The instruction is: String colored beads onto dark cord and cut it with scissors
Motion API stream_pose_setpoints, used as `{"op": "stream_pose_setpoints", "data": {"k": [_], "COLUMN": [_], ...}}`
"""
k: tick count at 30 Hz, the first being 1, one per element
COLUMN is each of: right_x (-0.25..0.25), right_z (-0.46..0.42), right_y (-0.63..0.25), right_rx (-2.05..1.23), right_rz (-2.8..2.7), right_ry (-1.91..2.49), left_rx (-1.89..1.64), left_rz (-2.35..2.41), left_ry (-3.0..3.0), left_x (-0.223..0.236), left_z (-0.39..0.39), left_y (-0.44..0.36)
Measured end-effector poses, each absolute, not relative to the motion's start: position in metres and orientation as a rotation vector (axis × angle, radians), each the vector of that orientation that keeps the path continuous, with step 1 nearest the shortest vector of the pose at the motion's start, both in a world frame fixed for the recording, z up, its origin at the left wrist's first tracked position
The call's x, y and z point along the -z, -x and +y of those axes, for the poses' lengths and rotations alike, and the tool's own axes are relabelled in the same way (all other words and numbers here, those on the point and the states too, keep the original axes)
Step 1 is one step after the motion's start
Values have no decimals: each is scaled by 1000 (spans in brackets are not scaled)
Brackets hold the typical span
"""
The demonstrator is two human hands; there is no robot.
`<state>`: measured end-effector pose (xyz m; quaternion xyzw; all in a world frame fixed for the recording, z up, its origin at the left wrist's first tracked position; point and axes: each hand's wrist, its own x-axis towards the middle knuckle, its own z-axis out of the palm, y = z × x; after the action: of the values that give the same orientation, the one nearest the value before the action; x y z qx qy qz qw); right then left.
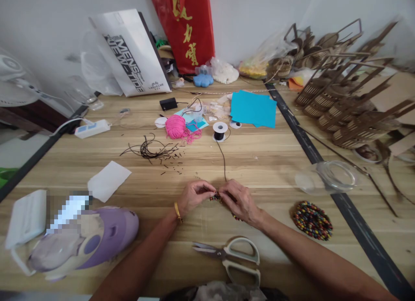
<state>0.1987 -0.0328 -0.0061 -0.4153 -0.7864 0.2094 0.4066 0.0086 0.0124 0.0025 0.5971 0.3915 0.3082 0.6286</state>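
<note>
Close together at the table's middle, both hands pinch a short string of dark multicoloured beads (215, 198). My left hand (196, 194) is closed with thumb and forefinger at the strand's left end. My right hand (240, 201) is closed over its right part, and more beads show below that palm. A black cord (222, 156) runs from the right fingertips back to a white spool (219, 132). Scissors (233, 253) with cream handles lie nearer me, blades pointing left. A coiled pile of colourful beads (311, 220) rests right of my right forearm.
Loose black cords (151, 150) with snipped bits, pink yarn (175, 127) and blue sheets (253, 109) lie farther back. A purple-and-white device (110, 234) and a white paper (109, 181) are on the left. Woven baskets (348, 106) crowd the right, near a clear plastic container (337, 175).
</note>
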Motion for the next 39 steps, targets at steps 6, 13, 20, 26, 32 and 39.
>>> {"op": "stream_pose_setpoints", "data": {"k": [6, 13, 20, 26, 32, 39], "right_x": [4, 6, 7, 8, 9, 9], "right_z": [-33, -32, -32, -32, -32, -32], "right_y": [-199, -198, -199, -199, -199, -199], "right_rx": [-533, -512, -540, -529, -529, -528], "right_rz": [-1975, -1980, -1989, -1988, -1983, -1972], "right_ry": [1042, 1044, 1036, 1035, 1041, 1027], "left_rx": [-713, -707, -699, -700, -697, -704], "left_rz": [889, 897, 898, 895, 893, 896], "left_ry": [-1359, -1353, -1344, -1355, -1375, -1350], "left_x": [-1, 0, 0, 0, -2, -1], "left_z": [13, 12, 12, 13, 13, 12], "left_y": [-8, -8, -9, -8, -9, -9]}}
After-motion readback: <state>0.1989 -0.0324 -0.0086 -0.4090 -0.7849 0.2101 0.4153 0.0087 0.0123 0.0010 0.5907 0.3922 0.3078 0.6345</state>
